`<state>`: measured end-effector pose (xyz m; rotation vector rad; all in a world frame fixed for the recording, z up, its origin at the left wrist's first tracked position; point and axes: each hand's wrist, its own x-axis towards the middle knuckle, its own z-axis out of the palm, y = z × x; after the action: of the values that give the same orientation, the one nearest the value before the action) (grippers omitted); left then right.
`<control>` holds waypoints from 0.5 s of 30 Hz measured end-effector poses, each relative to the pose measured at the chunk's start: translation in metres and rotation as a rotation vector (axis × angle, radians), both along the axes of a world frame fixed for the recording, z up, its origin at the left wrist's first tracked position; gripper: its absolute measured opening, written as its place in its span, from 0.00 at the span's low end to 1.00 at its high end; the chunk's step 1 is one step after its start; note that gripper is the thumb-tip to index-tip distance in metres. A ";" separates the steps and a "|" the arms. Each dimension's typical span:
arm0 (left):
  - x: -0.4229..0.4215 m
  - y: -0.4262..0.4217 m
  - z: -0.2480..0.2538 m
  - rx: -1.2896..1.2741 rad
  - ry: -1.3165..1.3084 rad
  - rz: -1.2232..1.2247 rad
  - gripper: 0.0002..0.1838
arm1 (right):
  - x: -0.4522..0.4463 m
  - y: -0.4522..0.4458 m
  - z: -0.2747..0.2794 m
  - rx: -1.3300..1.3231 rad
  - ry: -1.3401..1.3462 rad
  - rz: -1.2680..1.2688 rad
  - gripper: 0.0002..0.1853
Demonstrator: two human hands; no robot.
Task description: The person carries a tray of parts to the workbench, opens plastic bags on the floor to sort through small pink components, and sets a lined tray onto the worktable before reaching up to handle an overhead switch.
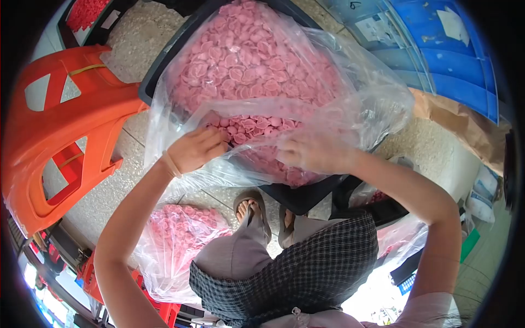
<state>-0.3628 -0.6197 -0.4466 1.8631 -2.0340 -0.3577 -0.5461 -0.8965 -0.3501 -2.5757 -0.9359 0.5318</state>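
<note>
A large clear plastic bag (377,82) full of small pink shell-shaped pieces (246,60) lies in a dark crate (295,199). Its mouth gapes towards me, and loose pink pieces show through the gap between my hands. My left hand (197,148) pinches the bag's edge on the left side of the opening. On the right, the fingers of my right hand (314,152) are curled on the plastic, partly veiled by it.
An orange plastic stool (76,120) lies on its side at the left. Another bag of pink pieces (183,235) rests on the speckled floor by my feet. Blue plastic bins (448,49) stand at the upper right, near brown paper (459,123). Red pieces (85,13) fill a container at the upper left.
</note>
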 end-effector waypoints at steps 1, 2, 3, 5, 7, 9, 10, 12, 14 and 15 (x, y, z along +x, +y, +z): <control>-0.001 0.012 -0.014 0.059 -0.001 -0.117 0.15 | 0.008 0.006 -0.010 0.043 0.013 -0.307 0.11; 0.012 0.018 -0.018 0.064 -0.027 0.066 0.16 | 0.021 0.008 -0.024 0.087 0.026 -0.613 0.12; 0.029 0.021 -0.023 0.068 -0.052 0.249 0.18 | 0.036 -0.004 -0.036 -0.070 -0.144 -0.660 0.13; 0.062 0.023 -0.014 0.090 -0.298 0.524 0.23 | 0.072 -0.033 -0.053 -0.424 -0.492 -0.610 0.15; 0.096 0.022 -0.008 0.230 -0.460 0.647 0.29 | 0.118 -0.054 -0.039 -0.708 -0.702 -0.534 0.20; 0.122 0.014 -0.020 0.068 -0.459 0.715 0.29 | 0.161 -0.051 -0.002 -0.957 -0.597 -0.529 0.29; 0.135 0.010 -0.030 -0.014 -0.458 0.748 0.29 | 0.177 -0.063 -0.018 -0.891 -0.601 -0.637 0.28; 0.176 0.010 -0.069 -0.097 -0.189 0.786 0.28 | 0.221 -0.093 -0.055 -0.829 -0.570 -0.754 0.28; 0.206 0.000 -0.100 -0.147 0.189 0.878 0.27 | 0.252 -0.111 -0.079 -0.842 -0.504 -0.774 0.29; 0.218 -0.006 -0.109 -0.152 0.434 0.949 0.26 | 0.260 -0.097 -0.064 -0.799 -0.281 -0.790 0.30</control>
<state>-0.1452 -0.6262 -0.5560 2.1569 -0.7447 -0.2834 -0.2861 -0.9939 -0.4139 -3.4468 0.3907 0.3394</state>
